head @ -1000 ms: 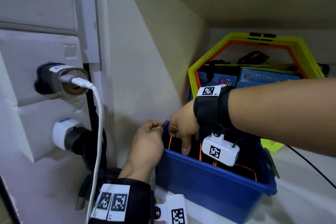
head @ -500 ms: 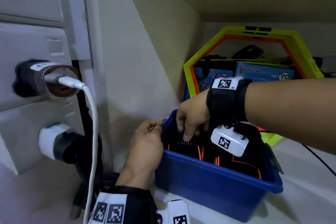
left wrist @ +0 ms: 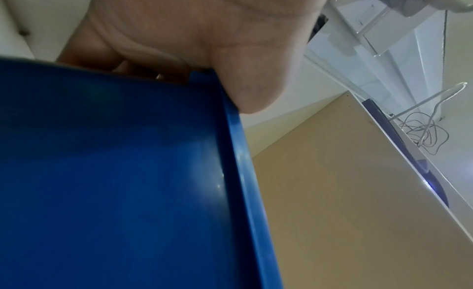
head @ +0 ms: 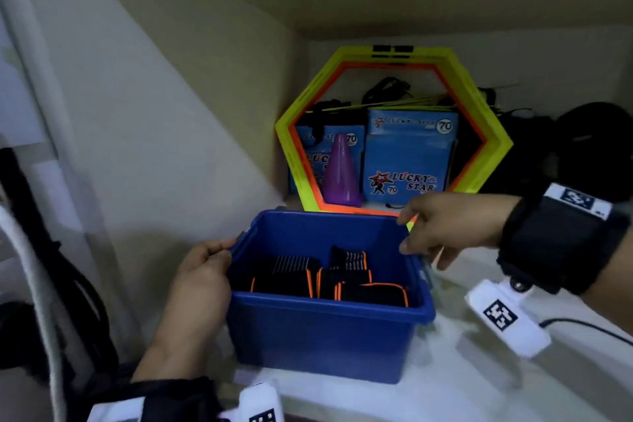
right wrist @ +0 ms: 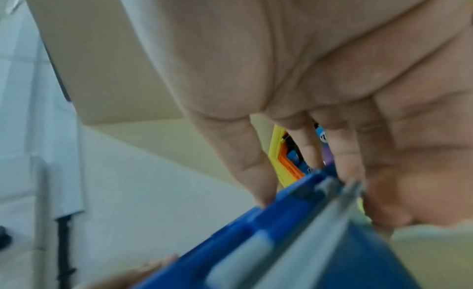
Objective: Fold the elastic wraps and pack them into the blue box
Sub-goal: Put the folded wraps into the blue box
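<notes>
The blue box (head: 322, 336) stands on a white shelf, close to the wall on its left. Inside lie several folded black wraps with orange edging (head: 342, 281), side by side. My left hand (head: 229, 248) grips the box's left rim, thumb on top and fingers outside; the left wrist view shows that hand (left wrist: 204, 50) curled over the blue rim (left wrist: 238, 152). My right hand (head: 423, 247) is at the right rim near the back corner, fingers inside and thumb outside. In the blurred right wrist view its fingertips (right wrist: 266, 200) touch the rim (right wrist: 281, 216) beside a grey latch.
Behind the box a yellow-and-orange hexagonal frame (head: 394, 55) leans on the back wall, with blue packets (head: 407, 154) and a purple cone (head: 340, 171) inside it. Dark bags (head: 589, 147) sit at the back right. A white cable (head: 34, 284) hangs at the left.
My right hand has come out of the box, where it pressed on the wraps, and moved to the right rim. The left hand stays on the left rim. The view has swung right.
</notes>
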The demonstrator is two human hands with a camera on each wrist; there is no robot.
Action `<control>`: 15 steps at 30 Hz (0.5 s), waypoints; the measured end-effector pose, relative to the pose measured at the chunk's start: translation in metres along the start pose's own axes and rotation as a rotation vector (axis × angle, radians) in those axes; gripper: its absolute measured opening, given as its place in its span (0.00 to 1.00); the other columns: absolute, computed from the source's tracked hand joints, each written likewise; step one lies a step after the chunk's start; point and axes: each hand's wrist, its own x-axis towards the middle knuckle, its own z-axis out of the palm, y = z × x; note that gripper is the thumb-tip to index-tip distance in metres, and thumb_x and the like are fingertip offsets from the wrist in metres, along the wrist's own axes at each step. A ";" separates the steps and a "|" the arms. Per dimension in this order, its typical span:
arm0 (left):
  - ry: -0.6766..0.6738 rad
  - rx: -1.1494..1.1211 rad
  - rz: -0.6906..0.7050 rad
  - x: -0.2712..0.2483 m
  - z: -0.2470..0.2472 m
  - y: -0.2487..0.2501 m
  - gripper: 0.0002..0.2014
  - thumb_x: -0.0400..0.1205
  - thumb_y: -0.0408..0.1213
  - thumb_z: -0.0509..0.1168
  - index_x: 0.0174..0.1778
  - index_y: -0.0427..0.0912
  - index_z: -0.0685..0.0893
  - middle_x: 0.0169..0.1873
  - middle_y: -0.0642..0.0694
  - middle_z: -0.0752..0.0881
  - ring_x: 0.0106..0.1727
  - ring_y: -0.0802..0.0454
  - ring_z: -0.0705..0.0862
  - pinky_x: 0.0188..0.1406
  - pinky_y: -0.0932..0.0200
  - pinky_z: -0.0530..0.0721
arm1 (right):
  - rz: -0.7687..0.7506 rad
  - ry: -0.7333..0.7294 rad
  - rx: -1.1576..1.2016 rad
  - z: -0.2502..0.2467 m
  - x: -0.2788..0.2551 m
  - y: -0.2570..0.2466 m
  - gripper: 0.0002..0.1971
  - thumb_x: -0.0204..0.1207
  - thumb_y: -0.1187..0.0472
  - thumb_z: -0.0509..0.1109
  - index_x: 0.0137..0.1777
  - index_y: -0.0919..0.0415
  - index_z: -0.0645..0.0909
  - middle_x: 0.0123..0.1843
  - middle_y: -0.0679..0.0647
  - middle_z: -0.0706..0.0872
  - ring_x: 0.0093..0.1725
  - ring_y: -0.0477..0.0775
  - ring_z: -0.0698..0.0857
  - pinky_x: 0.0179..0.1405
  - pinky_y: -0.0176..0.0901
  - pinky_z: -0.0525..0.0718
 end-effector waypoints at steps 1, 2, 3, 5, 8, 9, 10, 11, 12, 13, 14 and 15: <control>-0.007 -0.001 -0.003 -0.002 0.000 0.002 0.12 0.87 0.31 0.58 0.46 0.47 0.86 0.42 0.45 0.89 0.39 0.46 0.84 0.37 0.53 0.76 | -0.025 0.042 0.062 0.009 -0.002 0.006 0.24 0.73 0.60 0.79 0.67 0.59 0.77 0.51 0.71 0.88 0.42 0.65 0.90 0.42 0.59 0.93; -0.015 -0.007 -0.013 -0.004 0.001 0.005 0.12 0.87 0.31 0.57 0.46 0.47 0.85 0.41 0.45 0.89 0.38 0.46 0.83 0.36 0.55 0.75 | -0.046 0.097 0.096 0.017 -0.004 0.011 0.23 0.73 0.61 0.78 0.66 0.59 0.77 0.48 0.70 0.89 0.41 0.66 0.90 0.41 0.59 0.93; -0.022 -0.014 -0.026 -0.006 0.003 0.006 0.12 0.87 0.31 0.57 0.46 0.47 0.85 0.40 0.46 0.88 0.37 0.45 0.82 0.35 0.56 0.74 | -0.073 0.153 0.124 0.024 -0.005 0.016 0.21 0.73 0.62 0.76 0.66 0.59 0.78 0.46 0.68 0.89 0.40 0.66 0.90 0.39 0.57 0.92; -0.034 -0.009 -0.057 -0.011 0.009 0.008 0.12 0.87 0.32 0.57 0.46 0.49 0.85 0.39 0.45 0.87 0.35 0.44 0.81 0.35 0.56 0.73 | -0.104 0.237 0.158 0.031 -0.009 0.026 0.19 0.74 0.63 0.73 0.65 0.61 0.78 0.44 0.66 0.90 0.35 0.61 0.88 0.34 0.52 0.88; -0.059 0.020 -0.086 -0.023 0.029 0.010 0.12 0.86 0.33 0.57 0.46 0.50 0.84 0.39 0.44 0.87 0.35 0.44 0.82 0.36 0.55 0.73 | -0.094 0.291 0.226 0.027 -0.021 0.049 0.24 0.69 0.57 0.74 0.65 0.61 0.79 0.46 0.69 0.90 0.31 0.57 0.84 0.31 0.50 0.82; -0.073 0.017 -0.090 -0.030 0.039 0.011 0.11 0.86 0.33 0.56 0.47 0.50 0.84 0.40 0.43 0.87 0.35 0.44 0.82 0.36 0.55 0.73 | -0.086 0.303 0.244 0.023 -0.027 0.059 0.26 0.67 0.56 0.73 0.65 0.61 0.79 0.46 0.69 0.90 0.31 0.57 0.84 0.30 0.50 0.80; -0.092 0.012 -0.094 -0.038 0.050 0.012 0.11 0.86 0.33 0.56 0.49 0.50 0.83 0.40 0.43 0.87 0.35 0.44 0.81 0.36 0.55 0.73 | -0.071 0.315 0.257 0.018 -0.033 0.070 0.26 0.67 0.56 0.73 0.66 0.61 0.79 0.46 0.69 0.90 0.30 0.57 0.84 0.30 0.49 0.80; -0.110 0.011 -0.097 -0.045 0.061 0.013 0.11 0.86 0.34 0.56 0.51 0.50 0.82 0.42 0.42 0.88 0.36 0.44 0.82 0.37 0.55 0.73 | -0.061 0.329 0.272 0.013 -0.038 0.081 0.24 0.69 0.59 0.73 0.66 0.61 0.79 0.45 0.68 0.90 0.30 0.56 0.83 0.30 0.48 0.79; -0.132 0.017 -0.100 -0.056 0.076 0.015 0.11 0.86 0.34 0.56 0.53 0.51 0.82 0.43 0.43 0.88 0.37 0.44 0.82 0.37 0.54 0.74 | -0.051 0.349 0.283 0.007 -0.048 0.096 0.22 0.71 0.62 0.72 0.66 0.62 0.80 0.43 0.67 0.89 0.29 0.55 0.83 0.29 0.47 0.79; -0.154 0.021 -0.100 -0.066 0.090 0.017 0.11 0.86 0.35 0.56 0.55 0.52 0.82 0.44 0.43 0.88 0.37 0.44 0.82 0.38 0.53 0.74 | -0.045 0.369 0.294 0.000 -0.056 0.111 0.20 0.73 0.64 0.71 0.66 0.62 0.80 0.43 0.65 0.89 0.28 0.54 0.82 0.29 0.46 0.78; -0.175 0.025 -0.101 -0.075 0.105 0.018 0.12 0.85 0.35 0.56 0.56 0.53 0.82 0.45 0.43 0.89 0.38 0.44 0.83 0.38 0.52 0.75 | -0.034 0.389 0.312 -0.005 -0.065 0.125 0.18 0.74 0.66 0.71 0.65 0.62 0.81 0.44 0.66 0.90 0.27 0.54 0.82 0.28 0.45 0.78; -0.199 0.024 -0.104 -0.084 0.120 0.019 0.13 0.85 0.36 0.56 0.58 0.54 0.82 0.45 0.43 0.90 0.39 0.43 0.84 0.39 0.51 0.76 | -0.026 0.411 0.334 -0.011 -0.074 0.140 0.17 0.75 0.67 0.70 0.64 0.61 0.81 0.47 0.67 0.90 0.26 0.53 0.82 0.28 0.45 0.77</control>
